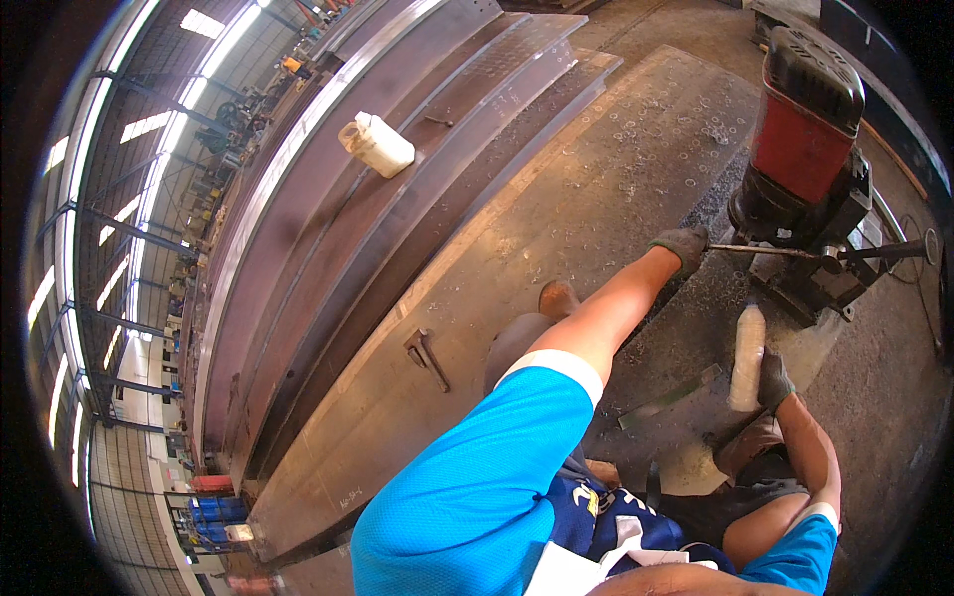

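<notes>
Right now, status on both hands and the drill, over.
Left hand gloved, gripping drill feed handle. Right hand holding plastic bottle upright beside magnetic drill. Metal shavings around base, nothing blocking.

I count 1 red drill machine (pixel 805 129), 1 pale bottle (pixel 747 358) near right, 1 white jug (pixel 378 145) far left, 2 gloves, 1 clamp (pixel 425 356)

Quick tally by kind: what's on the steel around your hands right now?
Drilling machine, red and black: 1, left hand on its handle
Plastic bottles: 2, a small one in the right hand and a white jug lying on the beams
Clamp-like metal tool on the steel plate: 1
Total: 4
</notes>
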Motion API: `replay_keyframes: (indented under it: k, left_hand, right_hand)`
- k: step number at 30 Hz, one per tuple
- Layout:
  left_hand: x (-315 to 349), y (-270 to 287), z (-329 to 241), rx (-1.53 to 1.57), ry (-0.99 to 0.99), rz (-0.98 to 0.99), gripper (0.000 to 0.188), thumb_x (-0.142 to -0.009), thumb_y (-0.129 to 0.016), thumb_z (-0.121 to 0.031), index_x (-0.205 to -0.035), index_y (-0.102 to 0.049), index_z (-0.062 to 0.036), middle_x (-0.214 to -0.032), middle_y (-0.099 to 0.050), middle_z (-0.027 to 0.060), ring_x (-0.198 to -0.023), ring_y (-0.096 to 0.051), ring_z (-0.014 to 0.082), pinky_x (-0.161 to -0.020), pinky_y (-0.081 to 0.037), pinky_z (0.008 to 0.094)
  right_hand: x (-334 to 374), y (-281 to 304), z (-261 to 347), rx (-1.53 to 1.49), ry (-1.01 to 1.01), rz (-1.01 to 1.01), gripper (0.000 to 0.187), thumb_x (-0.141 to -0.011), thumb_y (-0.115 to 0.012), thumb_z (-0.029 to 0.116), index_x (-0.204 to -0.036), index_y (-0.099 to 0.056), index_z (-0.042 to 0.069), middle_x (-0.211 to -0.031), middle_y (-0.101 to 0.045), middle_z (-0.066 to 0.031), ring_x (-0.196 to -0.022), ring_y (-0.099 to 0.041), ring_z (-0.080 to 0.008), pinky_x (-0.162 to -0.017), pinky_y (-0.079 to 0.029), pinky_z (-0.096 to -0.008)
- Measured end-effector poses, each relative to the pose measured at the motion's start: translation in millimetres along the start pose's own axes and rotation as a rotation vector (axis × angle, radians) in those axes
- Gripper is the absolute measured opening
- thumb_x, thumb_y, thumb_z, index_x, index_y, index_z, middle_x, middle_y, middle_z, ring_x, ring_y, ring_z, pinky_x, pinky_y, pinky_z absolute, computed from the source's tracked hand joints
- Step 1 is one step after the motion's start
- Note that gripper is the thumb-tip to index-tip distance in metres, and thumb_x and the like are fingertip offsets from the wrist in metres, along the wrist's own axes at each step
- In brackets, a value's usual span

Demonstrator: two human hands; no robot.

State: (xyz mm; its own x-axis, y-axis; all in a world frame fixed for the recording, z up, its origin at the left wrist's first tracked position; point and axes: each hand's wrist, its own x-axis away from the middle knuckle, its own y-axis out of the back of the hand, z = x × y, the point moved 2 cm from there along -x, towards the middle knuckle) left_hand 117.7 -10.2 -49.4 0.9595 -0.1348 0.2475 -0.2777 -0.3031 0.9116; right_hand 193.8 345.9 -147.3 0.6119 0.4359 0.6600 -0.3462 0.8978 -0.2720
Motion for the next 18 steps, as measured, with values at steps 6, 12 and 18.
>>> replay_keyframes:
  k: [6,12,18]
  left_hand:
    - [2.8,2.3,-2.2,0.006,0.027,0.022,0.034,-0.092,-0.061,-0.015,-0.125,-0.063,-0.0066,-0.126,-0.070,0.0236,-0.118,-0.068,0.0403,-0.095,-0.055,0.0514]
    - [4.4,1.8,-3.2,0.033,0.038,-0.010,0.034,-0.092,-0.062,-0.015,-0.125,-0.064,-0.0086,-0.126,-0.070,0.0221,-0.118,-0.068,0.0402,-0.095,-0.055,0.0516]
    - [1.6,-1.3,-2.8,0.039,0.066,0.008,0.035,-0.091,-0.063,-0.015,-0.126,-0.063,-0.0091,-0.128,-0.069,0.0222,-0.119,-0.067,0.0405,-0.096,-0.054,0.0512]
  right_hand:
    - [-7.6,7.2,-6.1,0.026,-0.001,0.010,0.040,-0.104,-0.049,0.040,-0.126,-0.064,0.010,-0.110,-0.069,-0.0082,-0.097,-0.068,-0.0244,-0.087,-0.057,-0.0419]
    - [-0.8,4.5,-1.9,0.274,0.126,0.018,0.037,-0.101,-0.054,0.037,-0.125,-0.064,0.011,-0.112,-0.069,-0.0080,-0.100,-0.067,-0.0232,-0.088,-0.056,-0.0408]
    - [0.5,6.0,-4.7,-0.033,-0.058,0.036,0.046,-0.106,-0.042,0.043,-0.124,-0.066,0.008,-0.108,-0.070,-0.0081,-0.096,-0.068,-0.0234,-0.084,-0.057,-0.0414]
